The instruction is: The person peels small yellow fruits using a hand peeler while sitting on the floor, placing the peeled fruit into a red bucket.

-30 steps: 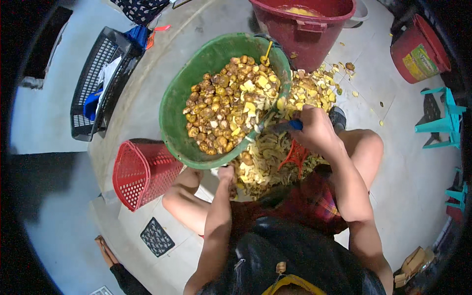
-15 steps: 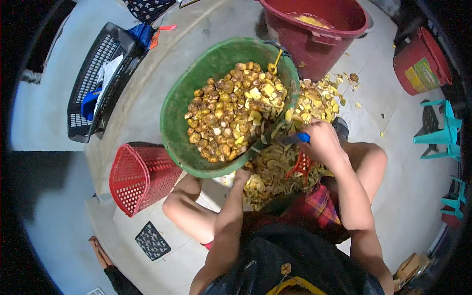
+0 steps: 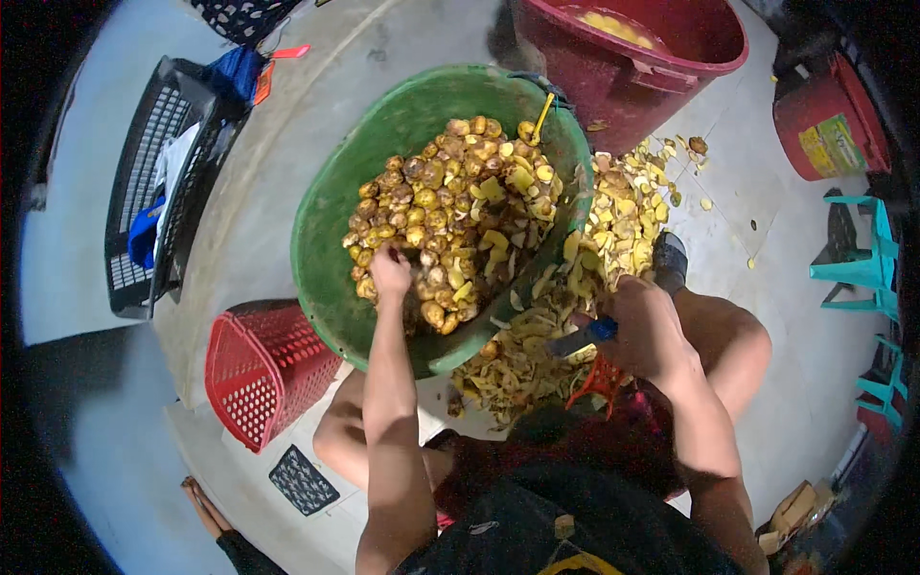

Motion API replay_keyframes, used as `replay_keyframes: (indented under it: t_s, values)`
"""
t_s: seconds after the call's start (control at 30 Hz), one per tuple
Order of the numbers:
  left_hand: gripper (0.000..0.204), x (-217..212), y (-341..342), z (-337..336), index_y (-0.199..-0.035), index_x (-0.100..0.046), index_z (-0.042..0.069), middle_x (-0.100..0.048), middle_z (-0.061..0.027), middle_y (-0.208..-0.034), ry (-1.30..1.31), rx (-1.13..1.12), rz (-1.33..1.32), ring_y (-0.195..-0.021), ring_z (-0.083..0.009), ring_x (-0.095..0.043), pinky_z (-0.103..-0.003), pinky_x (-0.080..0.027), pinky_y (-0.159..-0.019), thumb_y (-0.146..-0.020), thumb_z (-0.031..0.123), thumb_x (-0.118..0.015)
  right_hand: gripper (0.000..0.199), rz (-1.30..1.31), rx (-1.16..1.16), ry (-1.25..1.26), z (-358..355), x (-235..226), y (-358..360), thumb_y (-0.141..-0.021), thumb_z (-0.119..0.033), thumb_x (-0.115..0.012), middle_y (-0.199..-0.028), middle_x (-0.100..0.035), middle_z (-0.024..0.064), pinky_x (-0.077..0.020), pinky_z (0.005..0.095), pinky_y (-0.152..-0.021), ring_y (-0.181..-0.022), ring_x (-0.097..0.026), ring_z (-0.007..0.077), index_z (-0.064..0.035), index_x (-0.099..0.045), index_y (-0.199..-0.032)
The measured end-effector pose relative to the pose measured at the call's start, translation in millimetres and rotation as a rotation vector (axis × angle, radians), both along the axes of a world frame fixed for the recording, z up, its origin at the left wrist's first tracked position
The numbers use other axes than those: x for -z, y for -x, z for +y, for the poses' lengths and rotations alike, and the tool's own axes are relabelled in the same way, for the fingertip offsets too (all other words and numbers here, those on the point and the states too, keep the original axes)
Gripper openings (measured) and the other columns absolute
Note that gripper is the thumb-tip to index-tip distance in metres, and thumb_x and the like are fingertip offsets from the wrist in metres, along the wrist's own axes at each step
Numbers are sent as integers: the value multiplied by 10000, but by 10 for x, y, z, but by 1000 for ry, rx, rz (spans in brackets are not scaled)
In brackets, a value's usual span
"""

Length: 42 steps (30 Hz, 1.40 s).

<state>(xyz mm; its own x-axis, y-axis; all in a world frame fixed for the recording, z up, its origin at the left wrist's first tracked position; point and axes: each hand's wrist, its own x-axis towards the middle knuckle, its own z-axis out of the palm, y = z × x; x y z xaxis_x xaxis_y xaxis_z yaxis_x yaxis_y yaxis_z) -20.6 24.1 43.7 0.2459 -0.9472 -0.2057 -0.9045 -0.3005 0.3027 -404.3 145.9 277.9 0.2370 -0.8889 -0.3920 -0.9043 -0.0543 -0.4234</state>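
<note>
Down in the green tub [image 3: 321, 225], the left hand [image 3: 391, 272] is among the potatoes [image 3: 436, 216]; I cannot tell if its grip has one. The right hand [image 3: 644, 314] wraps a blue-handled tool [image 3: 576, 340], best kept pointing away from fingers.

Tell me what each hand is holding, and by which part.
Right hand: a blue-handled tool, by its handle. Left hand: among the potatoes; whether it holds one cannot be told.

Heaped brownish potatoes [image 3: 425, 198] and probably a knife [image 3: 579, 337]
</note>
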Motion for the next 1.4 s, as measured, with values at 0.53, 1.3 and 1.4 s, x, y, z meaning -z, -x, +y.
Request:
replay_keyframes:
  t_s: [0.53,1.3,1.4]
  values:
    - [514,-40,222,591,-1286,-452,58,-488,-173,-1270,50,-466,1960,-1160,-301,-505,-408,-437,-1015,-807,-4,-628,247,-25,-5,30,-90,68,117,-707,-257,-687,-736,-584,179,-485,441,-650,-729,-595,380,-52,-653,-840]
    - [301,-615,1040,1670,-1126,-620,22,-668,-130,-1043,-361,142,866,-826,-135,-638,-266,-497,-664,-870,181,-628,302,23,-82,163,276,20,188,-666,-317,-698,-749,-590,157,-479,437,-733,-788,-592,345,-41,-636,-775]
    - [288,-134,600,850,-1084,-633,-5,-672,-153,-991,116,18,705,-856,-221,-653,-335,-511,-726,-866,182,-611,287,-24,-71,201,246,-8,120,-668,-295,-695,-755,-589,153,-477,434,-738,-779,-592,340,-32,-641,-769]
